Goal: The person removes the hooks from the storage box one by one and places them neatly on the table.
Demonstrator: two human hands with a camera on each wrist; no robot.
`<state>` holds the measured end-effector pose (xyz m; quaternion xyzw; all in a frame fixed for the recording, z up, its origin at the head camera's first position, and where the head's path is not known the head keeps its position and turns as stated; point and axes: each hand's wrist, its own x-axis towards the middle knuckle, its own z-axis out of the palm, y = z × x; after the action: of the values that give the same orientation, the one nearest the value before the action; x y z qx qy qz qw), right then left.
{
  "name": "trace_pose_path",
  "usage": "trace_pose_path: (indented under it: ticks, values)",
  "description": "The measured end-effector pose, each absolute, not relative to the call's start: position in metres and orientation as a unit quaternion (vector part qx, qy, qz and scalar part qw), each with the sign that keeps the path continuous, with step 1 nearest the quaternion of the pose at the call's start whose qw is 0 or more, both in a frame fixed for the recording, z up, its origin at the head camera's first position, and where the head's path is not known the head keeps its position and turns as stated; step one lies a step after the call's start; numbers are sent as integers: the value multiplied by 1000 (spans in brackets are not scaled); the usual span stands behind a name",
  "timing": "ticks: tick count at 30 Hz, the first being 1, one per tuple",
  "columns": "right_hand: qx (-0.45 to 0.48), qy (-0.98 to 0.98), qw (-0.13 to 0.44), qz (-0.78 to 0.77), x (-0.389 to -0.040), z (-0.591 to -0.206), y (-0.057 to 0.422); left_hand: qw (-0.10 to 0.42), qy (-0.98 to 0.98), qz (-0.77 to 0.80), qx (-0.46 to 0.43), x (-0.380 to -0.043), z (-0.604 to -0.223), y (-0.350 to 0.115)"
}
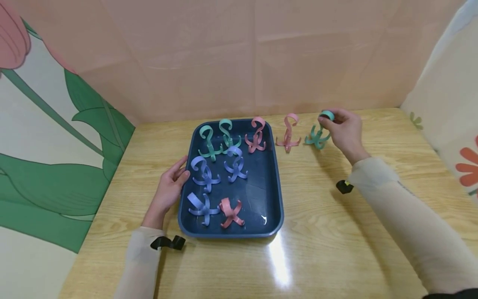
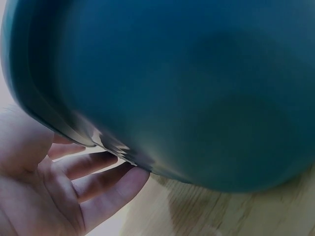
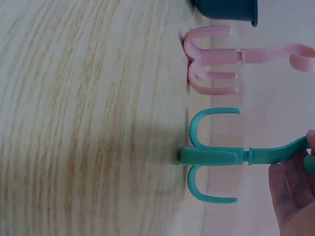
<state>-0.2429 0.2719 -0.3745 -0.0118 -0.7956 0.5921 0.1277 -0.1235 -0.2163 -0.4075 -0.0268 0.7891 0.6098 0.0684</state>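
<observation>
My right hand (image 1: 346,132) pinches the curled top of a green four-prong hanging hook (image 1: 317,139). In the right wrist view that green hook (image 3: 211,156) stands upright, its prongs down at the tabletop. A pink hook (image 1: 288,139) stands just left of it, beside the blue tray (image 1: 278,187). My left hand (image 1: 168,189) rests against the tray's left side; in the left wrist view its extended fingers (image 2: 115,196) touch the outer wall. Inside the tray are two green hooks (image 1: 210,151) at the back, several purple hooks (image 1: 206,179) down the left, and two pink hooks (image 1: 255,143).
The wooden table (image 1: 321,249) runs up to a pinkish cloth backdrop (image 1: 209,62). A leaf-patterned panel (image 1: 48,178) borders the left, and a flowered panel (image 1: 448,104) the right. Black straps (image 1: 168,242) hang at both wrists.
</observation>
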Motion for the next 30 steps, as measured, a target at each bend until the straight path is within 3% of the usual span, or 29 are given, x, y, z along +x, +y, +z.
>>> trace_pose_path:
  ticks: [30]
  values:
    - [-1, -828, 113, 549, -250, -383, 272, 66, 794, 604, -26, -125, -407, -216]
